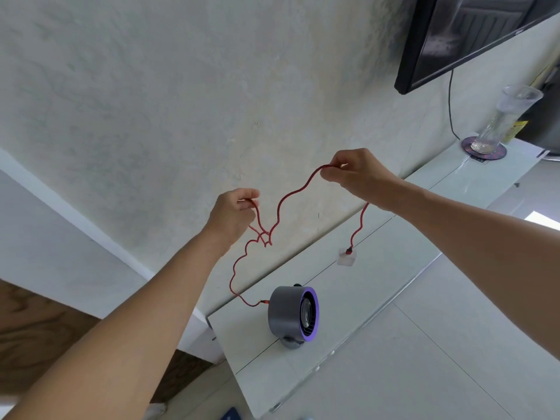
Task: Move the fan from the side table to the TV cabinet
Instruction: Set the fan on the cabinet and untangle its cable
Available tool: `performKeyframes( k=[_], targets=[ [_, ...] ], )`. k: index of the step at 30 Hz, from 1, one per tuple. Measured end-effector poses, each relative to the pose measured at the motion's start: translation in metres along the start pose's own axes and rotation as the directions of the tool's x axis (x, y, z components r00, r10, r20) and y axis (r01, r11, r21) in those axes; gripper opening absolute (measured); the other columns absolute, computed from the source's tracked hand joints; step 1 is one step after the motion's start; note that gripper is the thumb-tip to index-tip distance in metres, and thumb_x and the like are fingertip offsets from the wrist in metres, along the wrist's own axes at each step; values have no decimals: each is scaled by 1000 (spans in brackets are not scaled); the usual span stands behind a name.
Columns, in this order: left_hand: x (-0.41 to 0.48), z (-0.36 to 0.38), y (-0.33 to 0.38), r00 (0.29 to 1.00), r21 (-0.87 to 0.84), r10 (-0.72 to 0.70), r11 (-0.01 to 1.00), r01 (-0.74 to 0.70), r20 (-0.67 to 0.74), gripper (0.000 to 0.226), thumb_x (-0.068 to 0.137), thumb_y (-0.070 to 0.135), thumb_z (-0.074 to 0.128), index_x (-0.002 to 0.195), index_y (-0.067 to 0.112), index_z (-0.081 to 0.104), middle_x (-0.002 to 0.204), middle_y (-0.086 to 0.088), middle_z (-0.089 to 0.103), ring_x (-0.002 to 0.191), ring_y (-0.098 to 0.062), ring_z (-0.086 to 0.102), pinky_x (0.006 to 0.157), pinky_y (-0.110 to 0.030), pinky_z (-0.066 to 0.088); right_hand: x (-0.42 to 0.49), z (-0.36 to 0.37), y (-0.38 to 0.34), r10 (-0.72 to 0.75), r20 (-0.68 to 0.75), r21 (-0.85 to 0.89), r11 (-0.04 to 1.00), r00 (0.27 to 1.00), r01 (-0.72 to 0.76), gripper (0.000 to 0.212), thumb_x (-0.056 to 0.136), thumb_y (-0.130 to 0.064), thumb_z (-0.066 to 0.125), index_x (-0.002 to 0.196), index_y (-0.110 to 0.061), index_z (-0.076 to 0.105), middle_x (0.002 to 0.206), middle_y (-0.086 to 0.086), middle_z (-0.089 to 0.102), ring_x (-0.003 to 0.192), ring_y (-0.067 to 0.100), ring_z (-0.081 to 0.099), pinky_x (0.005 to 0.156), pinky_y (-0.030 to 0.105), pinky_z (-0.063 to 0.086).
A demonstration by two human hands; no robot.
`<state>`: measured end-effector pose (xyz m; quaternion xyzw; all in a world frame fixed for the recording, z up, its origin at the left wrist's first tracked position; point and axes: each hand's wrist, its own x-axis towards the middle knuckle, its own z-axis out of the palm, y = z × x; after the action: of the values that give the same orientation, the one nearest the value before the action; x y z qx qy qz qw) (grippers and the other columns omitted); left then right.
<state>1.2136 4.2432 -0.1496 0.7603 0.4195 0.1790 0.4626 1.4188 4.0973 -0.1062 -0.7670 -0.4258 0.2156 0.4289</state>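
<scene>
Now fan [292, 316] on white TV cabinet [378, 268], below pale wall [151, 101].

A pale, mottled plaster wall [151, 86] fills most of the view, with a dark flat screen [454, 40] mounted at the upper right. Below lie pale floor tiles [439, 359] — and, at far left, brown wood-grain flooring [36, 334] in soft daylight.

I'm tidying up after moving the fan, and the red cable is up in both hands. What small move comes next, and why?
Probably lower the red cable onto the white cabinet beside the fan. The fan already stands there, but the left hand and right hand pinch the cable in the air, its plug dangling.
</scene>
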Motion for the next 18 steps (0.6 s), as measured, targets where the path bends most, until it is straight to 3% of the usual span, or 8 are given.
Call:
performKeyframes(
  k=[3,6,10,13,18],
  targets=[
    [-7,-11,-9,983,343,176,928,-146,-56,33,88,-4,57,116,9,68,111,-7,64,97,-16,62,88,-22,48,-2,-4,2,-18,-24,-7,1000,1000,18,30,85,-31,67,65,-12,55,49,-6,40,34,2,29,34,12,22],
    [-16,-22,-14,951,511,294,834,-208,-93,15,91,8,64,102,6,74,103,-11,69,87,-20,64,84,-31,51,-4,-7,4,19,-64,18,1000,998,-17,33,85,-33,66,63,-14,52,52,-2,41,37,5,30,37,17,25],
    [-27,-33,-15,941,555,317,807,-204,-116,8,89,11,67,93,10,74,96,-8,67,78,-17,59,74,-28,46,-8,-13,6,97,-110,88,992,989,-87,34,82,-30,63,58,-16,45,54,4,41,42,15,32,42,23,24],
    [-36,-41,-17,941,558,306,811,-176,-147,22,87,-5,58,95,12,70,102,-6,62,88,-19,61,79,-33,51,-13,-20,8,144,-128,111,985,981,-130,27,76,-21,62,56,-16,45,52,4,41,41,16,36,40,22,26],
    [-53,-40,-11,919,442,361,858,-262,-156,27,90,-10,51,102,13,61,109,-4,50,85,-15,65,77,-25,51,-25,-22,7,167,-13,66,984,986,-166,17,74,-14,62,59,-13,53,55,5,41,42,15,34,39,20,24]
  ],
)
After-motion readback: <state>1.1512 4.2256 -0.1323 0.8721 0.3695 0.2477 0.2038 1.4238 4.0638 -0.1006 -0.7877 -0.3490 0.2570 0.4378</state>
